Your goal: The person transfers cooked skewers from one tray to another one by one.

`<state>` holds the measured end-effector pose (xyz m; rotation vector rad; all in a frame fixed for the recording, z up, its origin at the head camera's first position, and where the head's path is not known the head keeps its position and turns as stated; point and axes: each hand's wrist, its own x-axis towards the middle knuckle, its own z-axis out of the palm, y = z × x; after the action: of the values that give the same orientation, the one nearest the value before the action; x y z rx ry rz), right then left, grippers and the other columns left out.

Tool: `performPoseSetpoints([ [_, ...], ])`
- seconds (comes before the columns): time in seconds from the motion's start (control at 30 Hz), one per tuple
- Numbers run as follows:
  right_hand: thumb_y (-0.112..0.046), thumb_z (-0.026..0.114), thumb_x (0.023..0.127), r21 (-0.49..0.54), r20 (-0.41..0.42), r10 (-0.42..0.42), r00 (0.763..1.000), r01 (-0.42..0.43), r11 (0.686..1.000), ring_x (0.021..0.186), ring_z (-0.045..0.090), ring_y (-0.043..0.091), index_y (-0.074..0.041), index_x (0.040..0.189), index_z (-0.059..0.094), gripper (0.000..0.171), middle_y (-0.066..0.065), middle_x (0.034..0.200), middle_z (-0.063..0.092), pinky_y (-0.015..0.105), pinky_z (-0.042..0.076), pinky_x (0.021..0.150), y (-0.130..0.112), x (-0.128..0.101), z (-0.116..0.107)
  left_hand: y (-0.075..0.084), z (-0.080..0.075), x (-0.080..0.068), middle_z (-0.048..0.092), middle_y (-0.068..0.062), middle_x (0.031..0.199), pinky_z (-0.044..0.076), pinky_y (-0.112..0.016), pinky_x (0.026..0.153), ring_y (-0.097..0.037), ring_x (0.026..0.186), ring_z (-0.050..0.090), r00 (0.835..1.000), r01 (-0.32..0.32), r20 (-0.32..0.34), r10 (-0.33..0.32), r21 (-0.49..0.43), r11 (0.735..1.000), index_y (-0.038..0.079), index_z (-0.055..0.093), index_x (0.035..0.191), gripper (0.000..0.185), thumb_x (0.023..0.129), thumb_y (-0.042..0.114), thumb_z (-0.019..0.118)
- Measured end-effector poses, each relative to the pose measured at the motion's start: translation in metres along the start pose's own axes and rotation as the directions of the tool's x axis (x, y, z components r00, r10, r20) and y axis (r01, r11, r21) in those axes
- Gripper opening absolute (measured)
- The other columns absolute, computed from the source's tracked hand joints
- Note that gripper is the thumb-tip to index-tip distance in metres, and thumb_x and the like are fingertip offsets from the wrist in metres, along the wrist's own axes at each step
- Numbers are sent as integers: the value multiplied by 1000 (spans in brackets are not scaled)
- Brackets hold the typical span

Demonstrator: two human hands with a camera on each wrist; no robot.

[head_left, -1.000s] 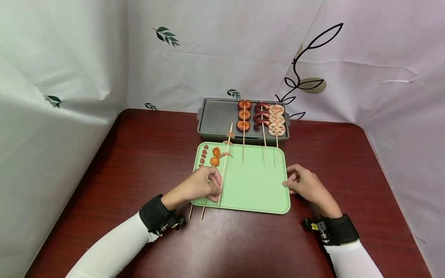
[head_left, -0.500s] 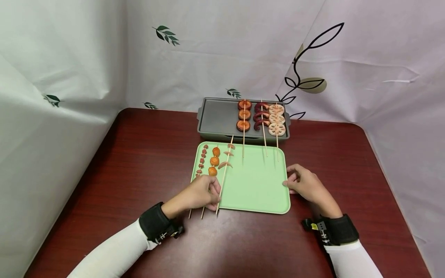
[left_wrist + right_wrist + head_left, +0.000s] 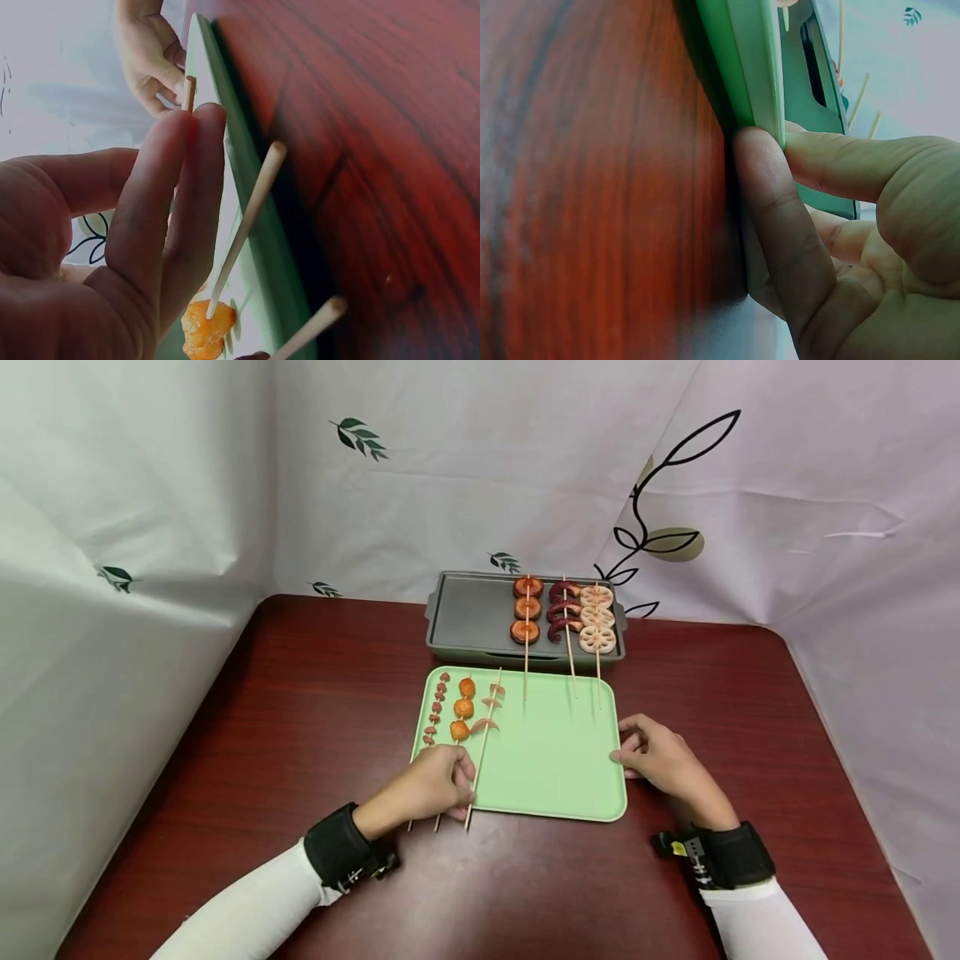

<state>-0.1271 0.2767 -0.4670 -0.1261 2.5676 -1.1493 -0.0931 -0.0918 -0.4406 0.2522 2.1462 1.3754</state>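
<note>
A person's left hand (image 3: 438,778) pinches the lower stick of a skewer of pink crescent slices (image 3: 483,727) between thumb and fingers; in the left wrist view the stick's end pokes out past two fingertips. That skewer lies lengthwise over the left half of a pale green tray (image 3: 551,752), its three slices above the tray's far part and its handle end reaching past the near rim; whether it rests fully on the tray I cannot tell. The right hand (image 3: 652,756) grips the tray's right edge, thumb and finger meeting at the rim. Just left of the pink slices lies a skewer of three orange balls (image 3: 463,708), and beyond it, along the tray's left side, a skewer of small red pieces (image 3: 437,707); both handles stick out past the near rim, beneath or behind the left hand. Behind the tray stands a dark grey grill pan (image 3: 472,610). On its right half, left to right, lie skewers of round orange-brown slices (image 3: 527,608), dark red curled pieces (image 3: 564,610) and pale lotus-root slices (image 3: 597,617), their sticks extending over the tray's far edge. Everything sits on a reddish-brown table (image 3: 300,735) before a pale leaf-printed backdrop (image 3: 480,468)
</note>
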Motion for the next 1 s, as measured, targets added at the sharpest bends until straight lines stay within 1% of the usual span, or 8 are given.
performPoseSetpoints([
  [0.17, -16, 72, 97, -3, 6, 2, 1000, -2, 1000, 74, 71, 18, 3, 138, 52, 50, 12, 93, 68, 27, 62, 64, -1, 0, 0, -3, 1, -1, 66, -9, 69, 64, -37, 55, -22, 55, 71, 1000, -14, -16, 15, 62, 998, -6, 59, 100, 17, 86, -8, 69],
  [0.27, -15, 72, 97, -7, 0, 1, 1000, -1, 1000, 73, 70, 18, 3, 137, 52, 49, 12, 93, 68, 27, 62, 64, -1, 0, 0, -3, 1, -1, 65, -9, 68, 61, -34, 51, -23, 56, 72, 999, -23, -33, 26, 87, 996, -6, 59, 101, 18, 86, -7, 70],
  [0.4, -15, 72, 97, -13, 3, 1, 1000, -1, 1000, 73, 70, 18, 4, 137, 52, 49, 11, 92, 68, 27, 62, 63, -1, 0, 0, -3, 2, -1, 64, -8, 67, 55, -29, 47, -22, 55, 71, 998, -34, -40, 39, 130, 991, -4, 59, 101, 19, 87, -4, 71],
  [0.6, -14, 73, 96, -14, -6, -5, 1000, 5, 1000, 73, 70, 18, 4, 136, 52, 49, 11, 91, 69, 26, 61, 63, -1, 0, -1, -3, 4, -2, 62, -5, 65, 51, -28, 47, -22, 54, 70, 995, -66, -56, 78, 198, 978, -4, 60, 102, 17, 88, -4, 70],
  [0.83, -14, 73, 96, -16, -8, -11, 1000, 11, 1000, 72, 70, 17, 4, 136, 53, 48, 11, 91, 70, 26, 61, 62, 0, 1, 0, -1, 6, -3, 63, -3, 62, 48, -27, 44, -21, 50, 67, 993, -63, -79, 84, 247, 967, -3, 60, 102, 17, 88, -2, 71],
  [1.0, -15, 73, 96, -13, -6, -8, 1000, 8, 1000, 73, 70, 18, 4, 136, 52, 48, 11, 92, 69, 26, 61, 63, 0, 1, 1, 2, 5, -3, 62, -1, 61, 48, -27, 44, -19, 48, 66, 993, -52, -88, 79, 277, 959, -3, 61, 103, 18, 89, 0, 72],
])
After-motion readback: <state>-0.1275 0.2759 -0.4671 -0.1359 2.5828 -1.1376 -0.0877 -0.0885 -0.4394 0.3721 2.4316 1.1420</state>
